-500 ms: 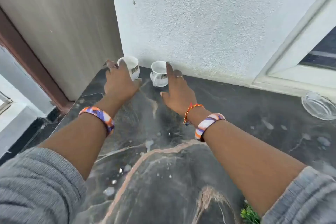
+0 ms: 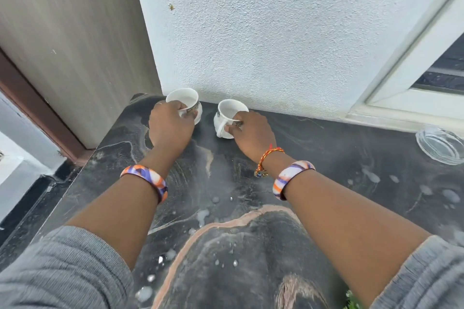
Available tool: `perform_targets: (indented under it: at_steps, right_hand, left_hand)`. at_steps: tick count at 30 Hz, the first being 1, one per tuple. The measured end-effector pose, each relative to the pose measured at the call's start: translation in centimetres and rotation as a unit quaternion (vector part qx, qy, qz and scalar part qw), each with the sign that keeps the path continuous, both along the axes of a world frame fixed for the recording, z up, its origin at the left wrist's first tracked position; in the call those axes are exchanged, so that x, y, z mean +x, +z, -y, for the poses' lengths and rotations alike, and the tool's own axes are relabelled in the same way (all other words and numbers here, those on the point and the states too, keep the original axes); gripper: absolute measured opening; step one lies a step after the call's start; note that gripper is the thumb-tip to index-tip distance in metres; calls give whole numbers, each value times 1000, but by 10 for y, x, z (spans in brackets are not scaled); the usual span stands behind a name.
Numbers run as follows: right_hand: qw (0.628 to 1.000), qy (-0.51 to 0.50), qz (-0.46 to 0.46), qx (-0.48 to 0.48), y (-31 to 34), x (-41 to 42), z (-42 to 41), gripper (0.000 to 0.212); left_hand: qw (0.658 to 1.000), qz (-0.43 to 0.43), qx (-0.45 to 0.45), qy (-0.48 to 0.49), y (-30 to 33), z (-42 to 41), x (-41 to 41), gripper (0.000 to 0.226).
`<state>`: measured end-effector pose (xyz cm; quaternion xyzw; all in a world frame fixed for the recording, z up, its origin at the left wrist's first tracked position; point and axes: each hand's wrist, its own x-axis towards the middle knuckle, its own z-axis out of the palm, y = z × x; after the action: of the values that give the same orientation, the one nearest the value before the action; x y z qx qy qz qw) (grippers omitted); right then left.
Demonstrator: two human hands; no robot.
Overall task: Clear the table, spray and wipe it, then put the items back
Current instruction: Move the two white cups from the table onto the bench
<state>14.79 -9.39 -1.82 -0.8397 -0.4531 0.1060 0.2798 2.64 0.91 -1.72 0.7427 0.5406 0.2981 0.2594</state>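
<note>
Table (image 2: 326,158): dark marble, wet spots.
Your left hand (image 2: 170,130): grips the cup nearest the table's corner (image 2: 184,100).
Your right hand (image 2: 253,135): grips the second cup (image 2: 229,115).

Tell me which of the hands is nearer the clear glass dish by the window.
Right. The right hand grips a white cup, well short of the clear glass dish; the left hand, on the other cup, is farther away.

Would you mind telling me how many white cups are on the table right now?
2. The left cup stands at the table's back left corner, gripped by the left hand. The right cup stands beside it near the wall, gripped by the right hand. Neither hides another.
</note>
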Motion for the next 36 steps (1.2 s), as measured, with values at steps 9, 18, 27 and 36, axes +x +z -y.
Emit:
perform_targets:
  at_steps: [9, 18, 27, 36]
  right_hand:
    - [983, -145, -46, 106, 53, 51, 147, 52]
    - [918, -260, -189, 233, 90, 92, 397, 32]
    - [846, -360, -240, 311, 104, 132, 647, 20]
    - [843, -280, -316, 333, 96, 181, 821, 40]
  left_hand:
    - [968, 182, -88, -148, 50, 125, 43, 29]
    - [837, 270, -367, -302, 82, 352, 117, 21]
    - [699, 280, -550, -362, 73, 576, 205, 13]
    - [554, 291, -636, -452, 65, 733, 300, 21]
